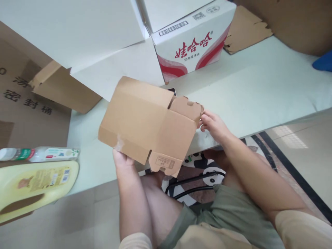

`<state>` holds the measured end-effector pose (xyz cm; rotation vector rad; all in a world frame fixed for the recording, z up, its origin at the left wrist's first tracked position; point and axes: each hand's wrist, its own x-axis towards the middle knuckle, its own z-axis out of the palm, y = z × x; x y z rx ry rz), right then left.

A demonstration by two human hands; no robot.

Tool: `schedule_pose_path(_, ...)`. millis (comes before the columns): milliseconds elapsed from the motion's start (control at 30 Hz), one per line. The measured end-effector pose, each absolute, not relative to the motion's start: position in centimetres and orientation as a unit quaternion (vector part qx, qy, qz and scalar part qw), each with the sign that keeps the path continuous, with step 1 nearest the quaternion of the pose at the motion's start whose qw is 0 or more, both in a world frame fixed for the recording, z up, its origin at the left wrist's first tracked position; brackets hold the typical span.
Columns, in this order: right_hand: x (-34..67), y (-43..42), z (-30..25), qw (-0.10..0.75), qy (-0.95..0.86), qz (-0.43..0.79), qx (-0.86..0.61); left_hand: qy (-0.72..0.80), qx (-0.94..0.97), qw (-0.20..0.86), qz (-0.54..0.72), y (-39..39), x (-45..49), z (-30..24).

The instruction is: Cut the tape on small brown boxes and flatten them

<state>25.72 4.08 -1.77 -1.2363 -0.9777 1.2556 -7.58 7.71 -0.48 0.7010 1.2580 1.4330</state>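
Observation:
A partly unfolded brown cardboard box [140, 114] with creases, side flaps and small printed marks is held over the table's near edge. At its lower left edge my left hand [122, 158] grips it from beneath, thumb against the board and most fingers hidden behind. On the far right corner, by a notched flap, the fingers of my right hand [211, 123] are closed on the cardboard. Behind the box, a small dark-edged object [171, 91] peeks out, mostly covered.
A white carton with red lettering [192, 52] stands at the back beside a large white box [77, 31]. To the left are a brown carton [33, 100], a plastic bottle [52, 154] and a yellow jug [41, 183]. A panda-patterned bag [210, 177] sits below the table [259, 83].

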Motion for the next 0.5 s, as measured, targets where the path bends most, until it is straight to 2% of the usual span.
schedule_pose_path(100,24.6,3.7,-1.9,0.494,-0.394,0.591,-0.501,0.507,0.282,0.528,0.621,7.8,-6.3,-0.3)
schedule_pose_path(167,24.1,3.3,-1.7,0.515,-0.363,0.588,-0.507,0.471,0.285,0.531,0.644,7.8,-5.5,-0.2)
schedule_pose_path(267,24.0,2.9,-1.2,0.559,-0.328,0.562,-0.514,0.432,0.274,0.556,0.655,7.7,-5.3,-0.2)
schedule_pose_path(500,29.0,0.6,0.6,0.639,-0.309,0.435,-0.554,0.466,0.168,0.62,0.609,7.2,-7.1,0.3)
